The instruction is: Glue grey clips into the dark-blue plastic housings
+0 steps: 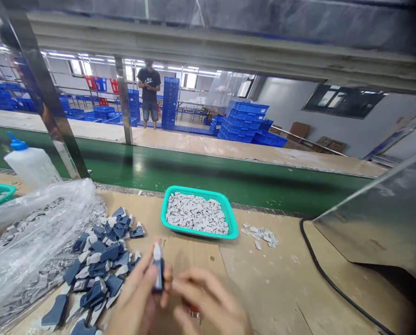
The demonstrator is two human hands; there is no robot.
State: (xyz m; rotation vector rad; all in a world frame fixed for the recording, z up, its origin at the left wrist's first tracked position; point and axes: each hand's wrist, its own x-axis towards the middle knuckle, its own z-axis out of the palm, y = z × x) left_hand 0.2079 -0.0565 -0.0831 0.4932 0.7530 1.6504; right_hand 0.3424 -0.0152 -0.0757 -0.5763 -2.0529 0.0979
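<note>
Navy-and-white part [158, 274]: where, in the head view?

— In front of the teal basket [232, 224], slightly left, within the left hand [138, 291].

— What might go wrong?

— It could drop among the parts pile [110, 252], left of the basket, should the left grip slacken or the right hand [211, 298] knock it.

— And the fingers?

— Left: closed around the part. Right: partly curled, blurred, just beside it; whether they touch or hold anything cannot be told.

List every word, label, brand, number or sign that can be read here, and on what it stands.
"NIKE": on the black shirt in the background, small and slightly blurred.
Nothing else can be read: the bottle shows no legible text, and the held part is too blurred to tell.
</note>
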